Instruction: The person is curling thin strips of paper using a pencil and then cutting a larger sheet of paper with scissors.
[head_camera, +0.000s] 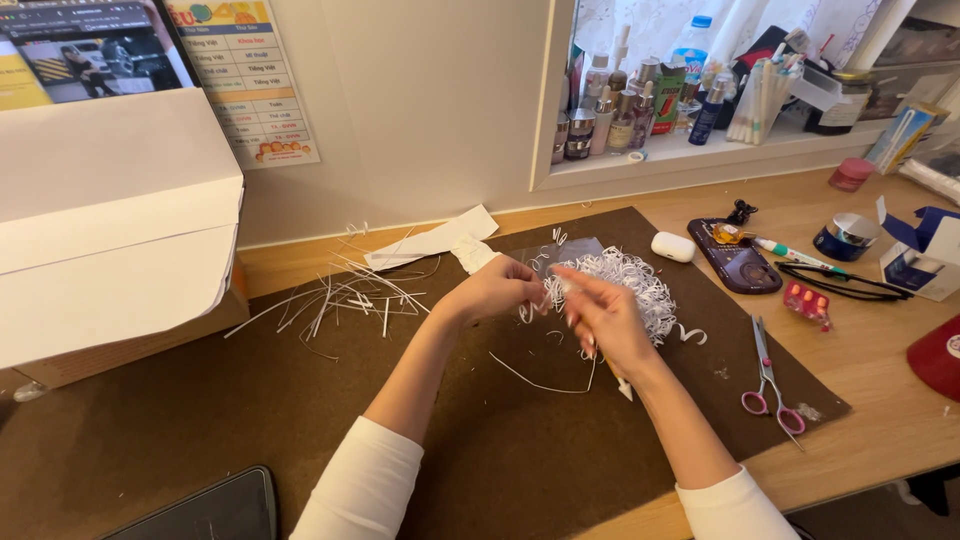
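Observation:
Both my hands meet over a brown mat (480, 450) on a wooden desk. My left hand (497, 288) pinches a thin white paper strip (553, 290) at the edge of a pile of curled white paper strips (625, 282). My right hand (603, 318) is blurred, fingers closed on the same strip, and it also holds a thin white stick whose tip pokes out below the palm (625, 390). A long curved strip (545, 384) lies on the mat under my wrists.
Straight white paper strips (340, 295) lie scattered at the left, next to an open white box (110, 230). Pink-handled scissors (768, 375), a dark phone-like device (738, 262), a white earbud case (673, 247), glasses, tape and a pill blister sit right. Bottles fill the sill.

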